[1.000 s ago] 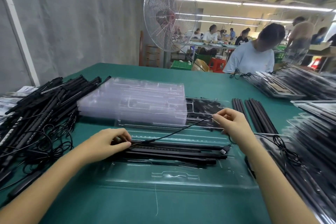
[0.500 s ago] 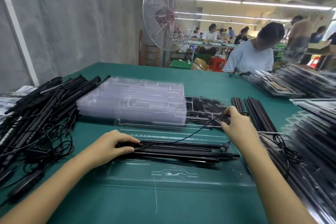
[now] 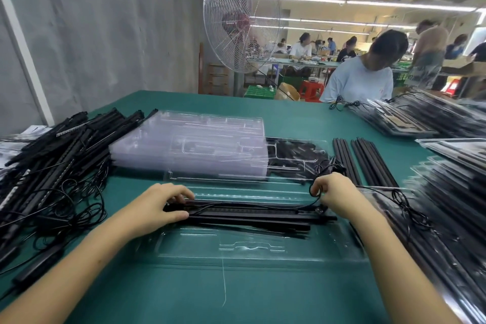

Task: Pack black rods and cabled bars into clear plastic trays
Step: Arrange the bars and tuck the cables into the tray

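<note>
Hands come to two, both yours, both at the one clear tray (image 3: 252, 247) lying flat on the green table (image 3: 210, 297) nearest you at six o'clock. Your left hand (image 3: 155, 205) curls its fingers over the left end of the black bars (image 3: 249, 214) and grips them. Your right hand (image 3: 339, 194) pinches a small loop of thin black cable (image 3: 313, 192) just past the bars' right end.

The bars lie lengthwise across the tray's far half, matte, slim and overlapping. There are at least four, but the exact count is lost where they stack.

At twelve o'clock sits one stack of empty clear trays (image 3: 189, 147), with a further tray of dark parts showing from behind it on the right. At two o'clock lie two bundles of bare black rods (image 3: 344, 160), side by side. At nine o'clock one loose pile of cabled bars (image 3: 52, 155) tangles with its wires and is cut off by the left edge. At three o'clock the filled trays (image 3: 460, 208) are smeared by blur and run out of frame, so you cannot count them.

One caged fan (image 3: 240, 18) stands past the table's far edge at twelve, and one person in a pale shirt (image 3: 360, 79) bends over at one o'clock.
</note>
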Demonstrator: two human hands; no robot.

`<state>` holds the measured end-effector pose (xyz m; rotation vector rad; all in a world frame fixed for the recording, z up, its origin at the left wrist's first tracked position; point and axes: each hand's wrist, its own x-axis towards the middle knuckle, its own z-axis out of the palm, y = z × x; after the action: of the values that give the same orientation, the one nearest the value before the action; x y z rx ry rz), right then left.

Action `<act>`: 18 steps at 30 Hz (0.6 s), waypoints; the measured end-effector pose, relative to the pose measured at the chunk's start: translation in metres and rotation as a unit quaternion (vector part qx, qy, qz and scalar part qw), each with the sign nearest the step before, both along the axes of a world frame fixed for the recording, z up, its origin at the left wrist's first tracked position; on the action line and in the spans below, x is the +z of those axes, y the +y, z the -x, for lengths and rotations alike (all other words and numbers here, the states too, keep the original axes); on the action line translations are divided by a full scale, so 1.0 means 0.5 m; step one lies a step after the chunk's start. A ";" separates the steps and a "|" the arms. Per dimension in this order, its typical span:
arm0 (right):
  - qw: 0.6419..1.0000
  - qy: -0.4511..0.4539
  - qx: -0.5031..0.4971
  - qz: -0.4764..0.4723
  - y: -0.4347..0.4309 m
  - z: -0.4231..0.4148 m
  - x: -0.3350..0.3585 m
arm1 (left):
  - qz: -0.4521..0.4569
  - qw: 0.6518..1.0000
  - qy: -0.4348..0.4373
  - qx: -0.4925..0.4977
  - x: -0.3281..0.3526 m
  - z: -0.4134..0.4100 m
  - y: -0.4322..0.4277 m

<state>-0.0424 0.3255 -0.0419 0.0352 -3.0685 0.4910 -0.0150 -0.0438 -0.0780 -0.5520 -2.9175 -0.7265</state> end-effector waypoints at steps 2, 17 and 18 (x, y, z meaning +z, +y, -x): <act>1.000 0.003 -0.004 0.001 0.002 0.001 -0.006 | 0.009 1.000 -0.008 0.002 0.001 -0.003 0.002; 0.997 -0.066 -0.030 -0.005 0.010 0.001 0.007 | 0.142 0.987 0.061 -0.034 0.041 -0.057 0.145; 0.998 -0.052 -0.036 -0.007 0.011 0.003 0.010 | 0.138 0.988 0.047 -0.050 0.038 -0.062 0.163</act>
<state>-0.0440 0.3309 -0.0371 -0.1045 -3.1612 0.4830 0.0160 0.0376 -0.0590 -0.7408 -2.9348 -0.2949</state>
